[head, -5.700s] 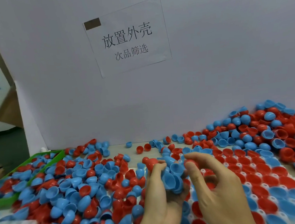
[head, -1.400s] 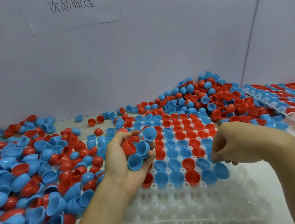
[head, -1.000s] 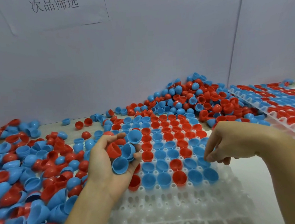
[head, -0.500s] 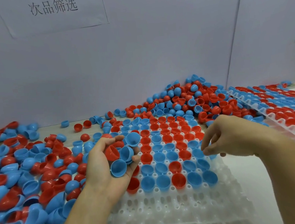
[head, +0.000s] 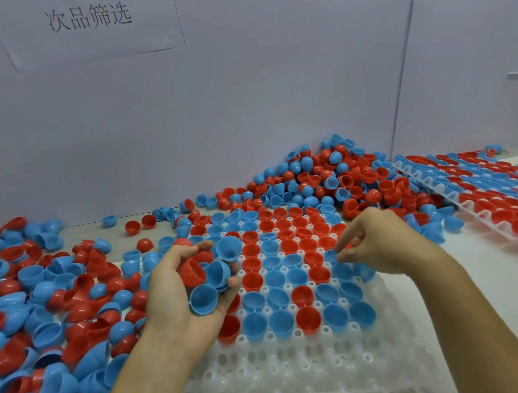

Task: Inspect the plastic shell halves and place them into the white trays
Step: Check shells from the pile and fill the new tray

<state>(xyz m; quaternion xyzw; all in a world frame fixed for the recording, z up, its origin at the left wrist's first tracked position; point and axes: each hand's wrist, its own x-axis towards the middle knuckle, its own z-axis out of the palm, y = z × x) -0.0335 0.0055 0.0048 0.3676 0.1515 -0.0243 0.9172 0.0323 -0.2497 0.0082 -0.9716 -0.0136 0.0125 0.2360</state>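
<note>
Left hand cupped a cluster of shell halves over the white tray's left edge. Right hand, fingers loosely curled, apparently empty, hovered above the tray's right-centre; the held shells lay to its left, likely next pick.

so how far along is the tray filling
Done: the far rows of the near tray hold shells, and a second tray at right looks full. In hand: the left hand holds several shells. Left: the near rows stay empty, and loose piles remain.
</note>
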